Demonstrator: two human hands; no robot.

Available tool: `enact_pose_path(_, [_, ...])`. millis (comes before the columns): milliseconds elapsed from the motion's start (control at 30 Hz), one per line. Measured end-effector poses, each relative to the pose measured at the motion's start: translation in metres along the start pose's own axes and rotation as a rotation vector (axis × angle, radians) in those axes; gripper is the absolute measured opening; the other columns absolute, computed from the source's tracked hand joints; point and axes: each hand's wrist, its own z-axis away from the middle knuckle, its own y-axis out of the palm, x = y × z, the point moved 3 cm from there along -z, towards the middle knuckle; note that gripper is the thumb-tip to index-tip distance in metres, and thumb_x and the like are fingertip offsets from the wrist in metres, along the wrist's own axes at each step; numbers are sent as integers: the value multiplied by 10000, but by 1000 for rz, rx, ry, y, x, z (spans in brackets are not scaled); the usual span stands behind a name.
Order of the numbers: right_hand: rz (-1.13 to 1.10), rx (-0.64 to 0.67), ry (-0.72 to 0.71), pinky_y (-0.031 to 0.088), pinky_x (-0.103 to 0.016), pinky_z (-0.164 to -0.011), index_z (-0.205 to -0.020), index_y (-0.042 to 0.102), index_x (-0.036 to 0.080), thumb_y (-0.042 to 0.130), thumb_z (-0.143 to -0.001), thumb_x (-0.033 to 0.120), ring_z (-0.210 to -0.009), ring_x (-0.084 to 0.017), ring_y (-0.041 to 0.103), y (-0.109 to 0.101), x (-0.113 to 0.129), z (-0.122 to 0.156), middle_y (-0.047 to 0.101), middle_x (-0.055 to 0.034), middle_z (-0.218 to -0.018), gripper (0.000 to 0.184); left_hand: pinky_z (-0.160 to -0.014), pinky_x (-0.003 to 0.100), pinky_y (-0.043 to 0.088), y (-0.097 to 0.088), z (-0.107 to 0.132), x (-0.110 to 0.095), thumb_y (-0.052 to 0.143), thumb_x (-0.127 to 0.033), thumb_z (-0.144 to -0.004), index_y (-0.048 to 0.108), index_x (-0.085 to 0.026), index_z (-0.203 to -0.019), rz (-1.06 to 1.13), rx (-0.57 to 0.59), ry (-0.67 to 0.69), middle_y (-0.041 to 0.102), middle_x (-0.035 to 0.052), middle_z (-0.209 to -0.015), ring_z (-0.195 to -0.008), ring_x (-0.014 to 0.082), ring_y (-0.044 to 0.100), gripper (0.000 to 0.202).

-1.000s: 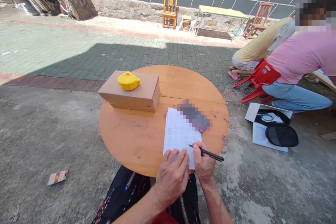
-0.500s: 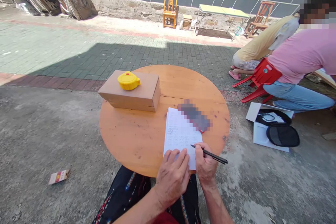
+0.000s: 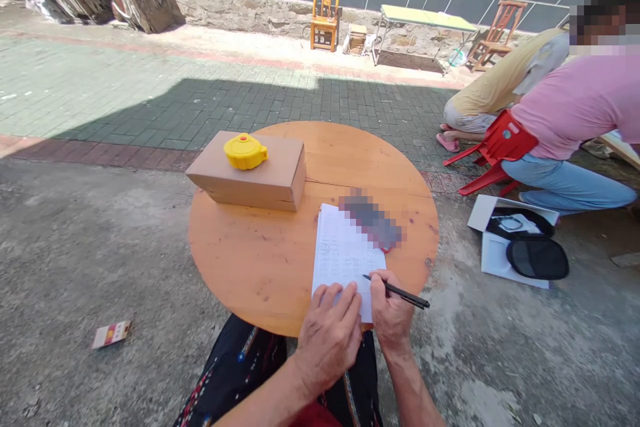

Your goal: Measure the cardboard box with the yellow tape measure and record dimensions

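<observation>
A white sheet of paper [image 3: 340, 255] with handwritten notes lies on the near right part of a round wooden table [image 3: 260, 260]. My left hand [image 3: 327, 333] rests flat on the paper's lower edge, fingers stretched out. My right hand [image 3: 390, 313] grips a black pen [image 3: 400, 292] with its tip on the paper. A blurred dark object [image 3: 370, 220] lies on the paper's top right corner. Farther back on the table sits a brown cardboard box [image 3: 250, 177] with a yellow tape measure [image 3: 244, 152] on top.
Two people crouch at the right, one in a pink shirt [image 3: 575, 107] by a red plastic chair [image 3: 495, 147]. A white open box with a black pouch [image 3: 535, 257] lies on the ground. A small card [image 3: 111, 333] lies at the left. Wooden chairs and a folding table [image 3: 425, 19] stand by the wall.
The pen has shifted slightly in my right hand over the paper. My left hand stays on the sheet.
</observation>
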Motion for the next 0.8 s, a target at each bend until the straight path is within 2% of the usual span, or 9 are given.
enact_pose_path(267, [-93,5,83,471,-254,-562,-688,642,189,540,-830,300,-545,-147,568,0,-1,0,622,15,-589,207,-1000,463,360,0,0,0,522,-207,-915,618,-156,-1202,-4,-2,2,635,42,-1320,-1112,271,529,308])
enact_pose_path(433, [-222,-77,200,426,-242,-484,-795,633,177,512,-901,357,-453,-129,510,-5,-5,2,540,56,-508,241,-997,461,373,0,-1,0,510,-212,-928,623,-163,-1192,-6,-3,0,636,40,-1317,-1114,272,528,292])
enact_pose_path(533, [-287,-139,246,441,-250,-530,-842,624,173,524,-911,388,-484,-131,528,-8,-8,2,555,55,-528,247,-988,461,389,-1,-1,-1,504,-207,-930,625,-168,-1190,-12,-5,3,638,44,-1315,-1114,274,531,289])
enact_pose_path(700, [-371,-164,269,455,-268,-591,-878,627,180,551,-893,416,-528,-134,537,-6,-12,2,563,57,-560,248,-988,472,397,-1,0,-1,509,-204,-927,620,-182,-1199,-26,-5,3,642,41,-1310,-1112,274,540,294])
enact_pose_path(800, [-388,-180,285,478,-295,-664,-947,652,176,581,-871,401,-614,-155,588,-5,-14,-1,619,31,-633,247,-986,475,398,-2,0,-2,517,-197,-920,617,-187,-1202,-37,-2,8,641,39,-1312,-1117,279,543,299])
